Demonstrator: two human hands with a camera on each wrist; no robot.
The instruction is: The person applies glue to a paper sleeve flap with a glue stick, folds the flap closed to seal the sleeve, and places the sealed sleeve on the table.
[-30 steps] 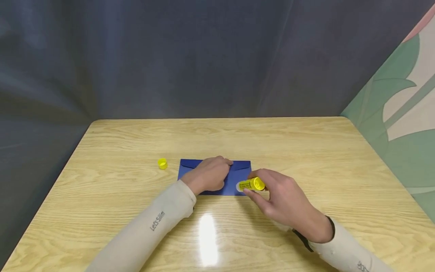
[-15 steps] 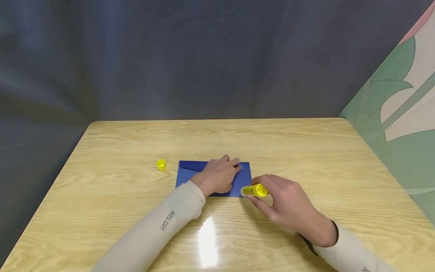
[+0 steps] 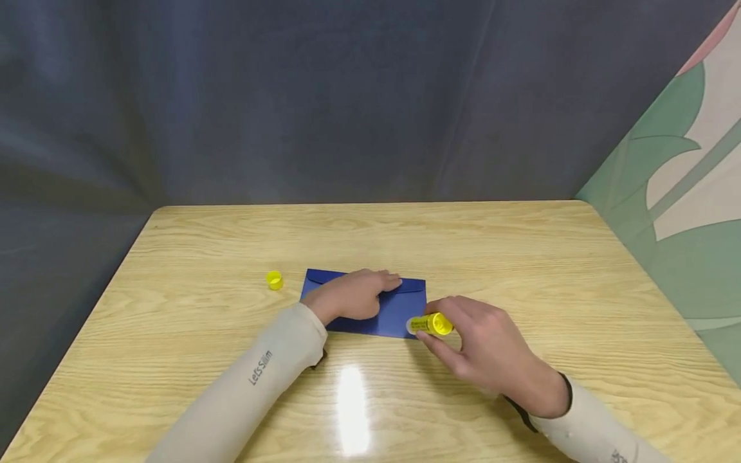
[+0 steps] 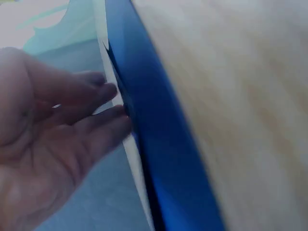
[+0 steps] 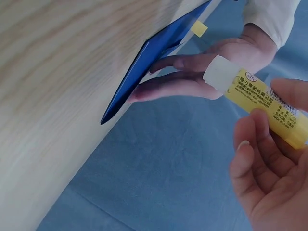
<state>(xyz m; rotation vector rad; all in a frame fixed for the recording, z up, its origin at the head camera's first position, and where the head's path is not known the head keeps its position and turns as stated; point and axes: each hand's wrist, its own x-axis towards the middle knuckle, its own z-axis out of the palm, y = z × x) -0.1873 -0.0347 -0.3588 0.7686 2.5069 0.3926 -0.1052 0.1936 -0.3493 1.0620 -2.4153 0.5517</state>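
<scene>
A blue envelope (image 3: 396, 315) lies on the table with its flap along the far edge. Across that flap rests my left hand (image 3: 352, 296), its fingers mostly straight and pointing right. The left wrist view shows those fingertips touching the blue paper (image 4: 159, 110). My right hand (image 3: 492, 344) grips an uncapped yellow glue stick (image 3: 434, 323) between thumb and fingers, over the envelope's near right corner. In the right wrist view its whitish tip (image 5: 221, 73) is apart from the envelope. Part of the envelope is hidden under my left hand and wrist.
A small yellow cap (image 3: 274, 280) sits left of the envelope on the light wooden table (image 3: 202, 257). A dark curtain (image 3: 347, 103) hangs behind the table, and a leaf-patterned panel (image 3: 695, 212) stands on the right.
My left hand moved right along the flap, then back left with its fingers closer together. The envelope has turned slightly, its right end nearer me. The glue stick shifted only a little.
</scene>
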